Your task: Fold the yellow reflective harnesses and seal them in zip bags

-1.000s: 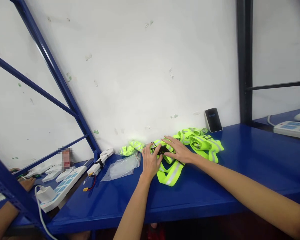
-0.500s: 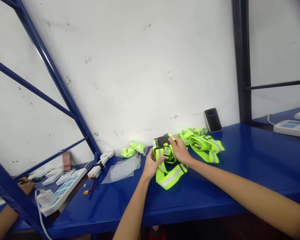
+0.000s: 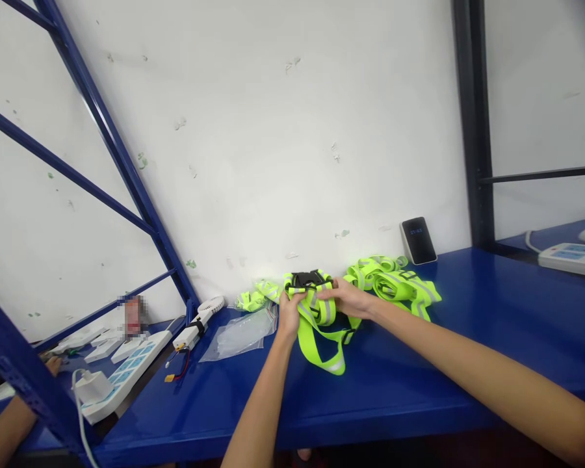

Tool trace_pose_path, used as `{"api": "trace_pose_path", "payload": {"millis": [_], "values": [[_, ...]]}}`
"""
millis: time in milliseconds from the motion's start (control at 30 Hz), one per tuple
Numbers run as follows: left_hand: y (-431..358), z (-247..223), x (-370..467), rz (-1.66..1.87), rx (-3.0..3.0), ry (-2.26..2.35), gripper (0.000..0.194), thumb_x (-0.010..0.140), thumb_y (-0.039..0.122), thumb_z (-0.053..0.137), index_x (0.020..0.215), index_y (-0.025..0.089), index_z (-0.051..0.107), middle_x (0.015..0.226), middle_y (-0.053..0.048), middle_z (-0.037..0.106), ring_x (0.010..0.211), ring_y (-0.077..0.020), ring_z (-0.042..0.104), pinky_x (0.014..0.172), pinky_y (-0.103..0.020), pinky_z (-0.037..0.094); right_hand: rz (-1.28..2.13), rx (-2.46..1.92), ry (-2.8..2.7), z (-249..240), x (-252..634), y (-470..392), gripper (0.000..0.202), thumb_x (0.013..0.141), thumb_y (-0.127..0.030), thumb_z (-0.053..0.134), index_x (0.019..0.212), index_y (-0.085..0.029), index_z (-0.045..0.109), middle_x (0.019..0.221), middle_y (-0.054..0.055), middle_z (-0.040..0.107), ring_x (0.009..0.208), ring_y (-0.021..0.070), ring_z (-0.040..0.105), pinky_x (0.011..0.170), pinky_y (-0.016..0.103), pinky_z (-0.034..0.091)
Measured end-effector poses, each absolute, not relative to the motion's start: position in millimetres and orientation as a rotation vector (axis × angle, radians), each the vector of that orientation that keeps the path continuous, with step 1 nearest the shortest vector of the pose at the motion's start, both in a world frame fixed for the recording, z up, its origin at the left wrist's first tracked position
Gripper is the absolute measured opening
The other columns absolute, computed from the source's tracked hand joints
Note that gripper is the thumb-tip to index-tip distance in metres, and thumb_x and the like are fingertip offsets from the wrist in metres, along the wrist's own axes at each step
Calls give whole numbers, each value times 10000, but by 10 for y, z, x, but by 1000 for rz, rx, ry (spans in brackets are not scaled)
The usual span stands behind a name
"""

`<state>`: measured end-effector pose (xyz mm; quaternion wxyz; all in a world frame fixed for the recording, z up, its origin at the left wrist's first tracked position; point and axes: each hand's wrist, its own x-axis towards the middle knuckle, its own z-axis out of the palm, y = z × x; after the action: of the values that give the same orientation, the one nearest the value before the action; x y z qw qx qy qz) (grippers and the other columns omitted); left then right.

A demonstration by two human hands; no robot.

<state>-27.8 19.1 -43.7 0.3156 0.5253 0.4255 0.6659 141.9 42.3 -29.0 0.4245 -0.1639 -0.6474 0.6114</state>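
Between my two hands is a neon-yellow reflective strap (image 3: 325, 311), partly rolled, with silver stripes and a black buckle (image 3: 308, 279) on top. My left hand (image 3: 290, 313) grips its left side, thumb across the front. On the other side, my right hand (image 3: 350, 299) pinches the roll with its fingers. A loose loop of the strap hangs down onto the blue table (image 3: 394, 383). To the right of my right hand lie more rolled reflective straps (image 3: 394, 283). Behind my left hand are bagged yellow straps (image 3: 256, 296), and clear plastic bags (image 3: 241, 335) lie flat beside it.
A small white fan (image 3: 210, 304) and a white battery pack with wires (image 3: 188, 335) sit at left. A black-screened device (image 3: 418, 240) leans on the wall. Power strips (image 3: 127, 377) lie beyond the blue frame post (image 3: 24, 370), near another person's arm (image 3: 14, 416).
The roll has turned in my hands, so the buckle now faces up across the top. Both hands have shifted slightly, and the hanging loop has changed shape.
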Motion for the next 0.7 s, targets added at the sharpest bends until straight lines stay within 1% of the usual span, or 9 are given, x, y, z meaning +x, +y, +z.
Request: {"api": "trace_pose_path", "payload": {"millis": [67,133,233,300,367,433,500,600,700], "values": [[246,-155,-310,1713,1519,1102,260,677,238,632,923,158,652,983,-51,706,982,-245,632,927,-363,465,1426,-453,-1610,-46,1468,518,304,639,-338,762,831,-126,658,784,73,690,792,228,625,817,378,465],[317,173,-335,1708,1674,1067,315,669,206,642,982,175,658,1020,-39,705,1014,-243,619,940,-361,459,1049,-513,-1702,272,1527,597,281,672,-323,732,860,-125,663,809,60,682,788,216,609,798,369,457],[435,644,-353,1787,1807,1005,331,701,183,625,1031,187,652,1030,-35,697,1011,-231,615,931,-356,462,448,-432,-1844,758,1593,627,151,771,-250,613,880,-155,658,849,47,656,806,208,577,771,337,442],[495,894,-341,1873,1788,920,304,757,233,614,1057,192,640,1038,-42,691,993,-226,625,906,-351,475,144,-395,-1792,998,1603,598,118,793,-199,556,871,-172,639,848,46,636,807,209,560,776,330,434],[530,1069,-311,1923,1726,858,305,816,323,597,1094,201,624,1044,-48,687,997,-229,634,887,-353,488,-19,-359,-1725,1143,1579,567,133,802,-185,534,894,-187,630,905,54,633,857,223,558,798,331,432],[546,1163,-277,1962,1678,848,343,850,395,580,1138,211,608,1099,-54,676,1048,-234,625,906,-356,486,-27,-348,-1678,1213,1532,560,139,809,-202,540,917,-186,626,920,52,639,866,224,562,807,330,437],[554,1181,-252,1978,1677,863,378,867,422,572,1183,215,593,1192,-61,645,1141,-236,586,958,-363,465,106,-328,-1658,1246,1476,584,158,800,-232,577,935,-167,630,902,40,651,848,212,577,805,328,448],[551,1125,-239,1916,1728,819,420,889,420,555,1265,234,549,1316,-55,579,1275,-234,493,1039,-380,413,440,-258,-1611,1288,1410,640,222,755,-269,653,923,-123,645,883,36,665,842,206,606,809,341,468],[510,1064,-234,1889,1750,677,498,887,404,571,1357,293,450,1400,-26,508,1322,-222,450,1079,-386,382,818,-173,-1560,1325,1384,669,264,695,-284,722,877,-105,657,858,48,675,821,216,637,796,372,497]]}}
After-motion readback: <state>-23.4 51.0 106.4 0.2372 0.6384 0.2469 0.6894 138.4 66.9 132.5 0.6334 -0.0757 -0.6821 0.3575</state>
